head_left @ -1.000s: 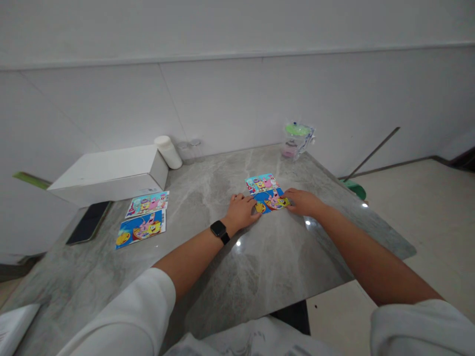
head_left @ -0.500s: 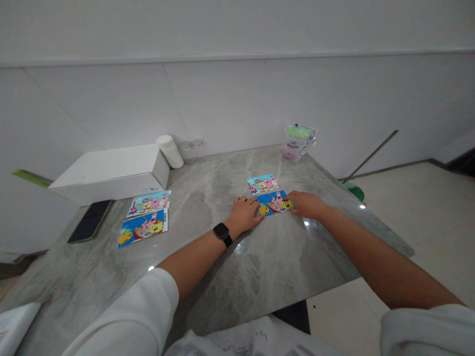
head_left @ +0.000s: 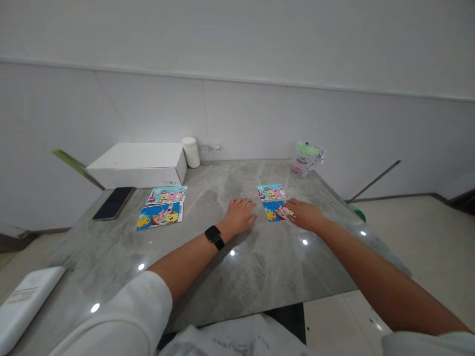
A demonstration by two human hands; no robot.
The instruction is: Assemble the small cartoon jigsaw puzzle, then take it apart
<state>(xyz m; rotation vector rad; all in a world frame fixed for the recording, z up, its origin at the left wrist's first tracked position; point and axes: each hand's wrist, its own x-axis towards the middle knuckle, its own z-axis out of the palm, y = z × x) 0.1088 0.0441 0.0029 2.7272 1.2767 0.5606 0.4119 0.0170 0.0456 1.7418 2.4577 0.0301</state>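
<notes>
My left hand [head_left: 239, 216], with a black watch on its wrist, is over the grey marbled table [head_left: 230, 277], fingers apart and holding nothing. To its right lies a blue cartoon card [head_left: 271, 211]. My right hand [head_left: 305, 215] rests with its fingers on that card's right side; its fingertips are partly hard to make out. Directly behind is a light-blue cartoon card [head_left: 270, 192], lying flat. On the left, another blue cartoon card [head_left: 158, 216] lies in front of a second light-blue card [head_left: 166, 195], with white edges showing.
A dark phone [head_left: 114, 203] lies left of the cards, before a white box [head_left: 137, 165]. Beside the box stands a white bottle [head_left: 191, 152]. A clear bag with green and pink contents [head_left: 306, 159] is at the back right. A white packet [head_left: 29, 301] lies front left.
My left hand has come off the blue card and moved to the left, its fingers spreading. My right hand stays at the card's right side. The camera view has shifted.
</notes>
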